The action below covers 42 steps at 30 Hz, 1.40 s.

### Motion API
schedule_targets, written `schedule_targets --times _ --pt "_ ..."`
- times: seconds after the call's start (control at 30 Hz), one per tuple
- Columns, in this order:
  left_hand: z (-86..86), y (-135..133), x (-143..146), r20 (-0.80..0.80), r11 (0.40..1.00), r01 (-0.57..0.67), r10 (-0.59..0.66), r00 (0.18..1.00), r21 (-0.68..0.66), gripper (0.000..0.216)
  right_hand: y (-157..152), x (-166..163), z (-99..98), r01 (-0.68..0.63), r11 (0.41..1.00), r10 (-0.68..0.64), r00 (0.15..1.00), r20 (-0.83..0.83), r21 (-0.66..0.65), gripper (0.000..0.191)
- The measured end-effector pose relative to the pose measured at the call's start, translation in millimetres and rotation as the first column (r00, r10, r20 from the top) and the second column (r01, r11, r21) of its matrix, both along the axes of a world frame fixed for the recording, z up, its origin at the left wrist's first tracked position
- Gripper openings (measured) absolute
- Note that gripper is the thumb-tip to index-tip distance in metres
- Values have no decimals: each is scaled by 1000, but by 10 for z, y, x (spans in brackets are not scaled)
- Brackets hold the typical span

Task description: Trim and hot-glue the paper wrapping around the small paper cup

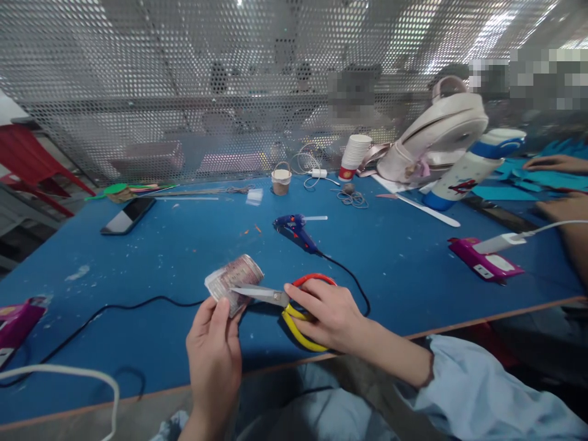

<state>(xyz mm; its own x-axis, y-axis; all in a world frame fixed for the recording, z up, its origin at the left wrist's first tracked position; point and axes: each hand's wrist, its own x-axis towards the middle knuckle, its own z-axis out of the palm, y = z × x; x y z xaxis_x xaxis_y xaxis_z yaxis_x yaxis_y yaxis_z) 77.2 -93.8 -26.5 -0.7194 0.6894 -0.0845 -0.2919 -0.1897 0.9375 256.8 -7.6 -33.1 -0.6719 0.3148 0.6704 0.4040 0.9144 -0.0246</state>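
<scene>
My left hand (214,353) pinches the lower end of a patterned paper cup (234,280), held tilted above the blue table (184,257) near its front edge. My right hand (328,313) grips scissors (294,303) with one red and one yellow handle. The scissor blades point left and touch the cup's side. Both hands are closed on what they hold.
A blue glue gun (296,228) with a black cord lies behind the hands. Further back are a phone (128,215), a small basket cup (281,180), stacked paper cups (354,156), a pale bag (436,144) and a bottle (473,165). Another person's hands (558,184) work at the right.
</scene>
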Motion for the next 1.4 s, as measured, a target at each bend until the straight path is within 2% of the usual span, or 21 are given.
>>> schedule_targets --times 0.1,0.4,0.67,0.83,1.03,1.17,1.27,1.4 --pt "18 -8 -11 -26 1000 23 -23 999 -1 27 -15 -26 1 6 999 -6 1000 -13 -35 35" --pt "-45 2 -35 -85 1000 -8 8 996 -2 28 -5 -22 -3 8 998 -10 999 41 65 33" --pt "27 32 3 124 1000 -14 17 992 -22 24 26 -33 -15 1 991 -10 998 64 134 31" --pt "37 48 10 166 999 -32 30 986 11 23 8 -44 -40 -25 1000 24 998 52 15 32" --pt "13 40 6 99 997 -82 80 992 10 24 -63 -91 -17 55 998 -55 998 -2 -33 31" --pt "-4 41 0 112 997 -68 65 992 21 24 -69 -97 -25 -5 998 5 1000 0 -59 31" --pt "2 37 1 89 999 -52 51 995 10 23 -66 -107 -50 -41 982 22 995 -101 -183 29" --pt "34 41 10 93 998 -51 48 995 26 23 -70 -111 -33 -37 912 -60 973 -221 -409 33"
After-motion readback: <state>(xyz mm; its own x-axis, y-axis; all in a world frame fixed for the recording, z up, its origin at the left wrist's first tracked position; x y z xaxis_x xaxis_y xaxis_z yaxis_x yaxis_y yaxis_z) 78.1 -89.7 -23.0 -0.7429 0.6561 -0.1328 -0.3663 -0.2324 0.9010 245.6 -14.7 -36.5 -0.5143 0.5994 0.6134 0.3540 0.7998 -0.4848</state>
